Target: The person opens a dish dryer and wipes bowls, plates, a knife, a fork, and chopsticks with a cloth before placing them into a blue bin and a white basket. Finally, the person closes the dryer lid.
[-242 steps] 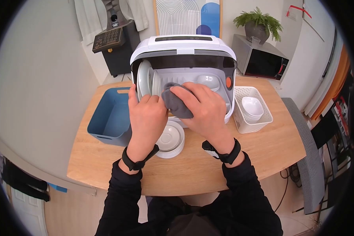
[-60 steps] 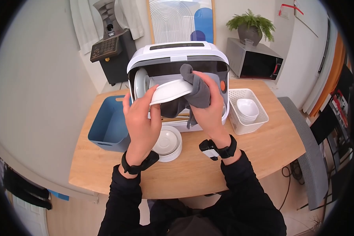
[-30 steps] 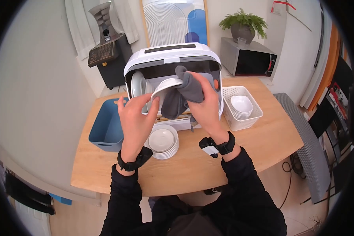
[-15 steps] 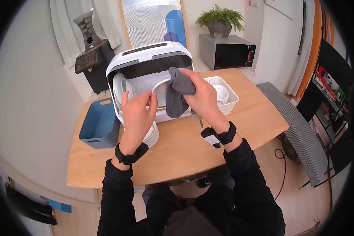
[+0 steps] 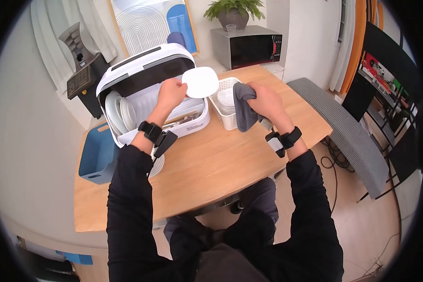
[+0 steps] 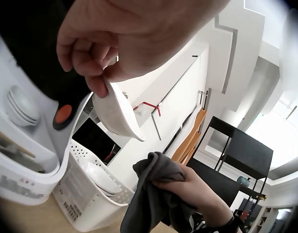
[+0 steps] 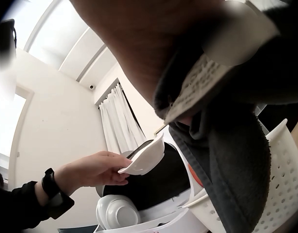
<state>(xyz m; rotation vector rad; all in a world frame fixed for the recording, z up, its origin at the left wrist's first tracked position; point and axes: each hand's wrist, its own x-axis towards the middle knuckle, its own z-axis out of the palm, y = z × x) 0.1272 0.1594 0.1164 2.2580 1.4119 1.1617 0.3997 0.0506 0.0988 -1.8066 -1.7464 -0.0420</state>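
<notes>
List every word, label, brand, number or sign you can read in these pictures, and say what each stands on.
No text is readable.
White dish cabinet, print on front: blurred.
White perforated basket, label: blurred.
Tag by gray cloth: blurred.
Microwave, control panel: too small.

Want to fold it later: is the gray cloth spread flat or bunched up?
Bunched up: the right hand grips the gray cloth, which hangs in folds.
</notes>
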